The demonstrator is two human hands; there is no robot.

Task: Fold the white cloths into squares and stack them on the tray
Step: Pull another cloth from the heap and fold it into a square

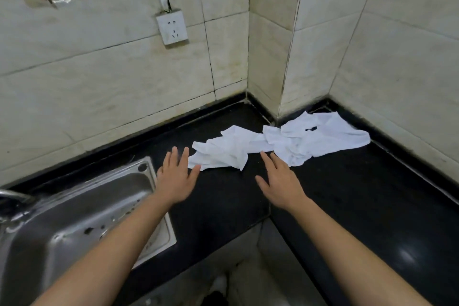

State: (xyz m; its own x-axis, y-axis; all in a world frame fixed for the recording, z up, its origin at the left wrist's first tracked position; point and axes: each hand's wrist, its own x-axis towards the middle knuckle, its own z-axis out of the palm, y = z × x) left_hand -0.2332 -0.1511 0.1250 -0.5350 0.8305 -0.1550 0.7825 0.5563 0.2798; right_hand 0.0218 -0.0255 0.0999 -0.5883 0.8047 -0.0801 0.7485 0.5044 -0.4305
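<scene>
Black countertop (347, 194) w/ sink (74, 218) left; I see crumpled white cloths (273, 144) near corner. Left hand (173, 179), right hand (280, 181) flat, fingers spread, gripping nothing.

Steel sink (82, 208) set in black counter (347, 194); wall socket (172, 27) on tiled wall (99, 69).

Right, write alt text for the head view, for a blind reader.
A left hand and a right hand, both open, reach toward crumpled white cloths on a black counter; a steel sink sits beside the left hand.
</scene>
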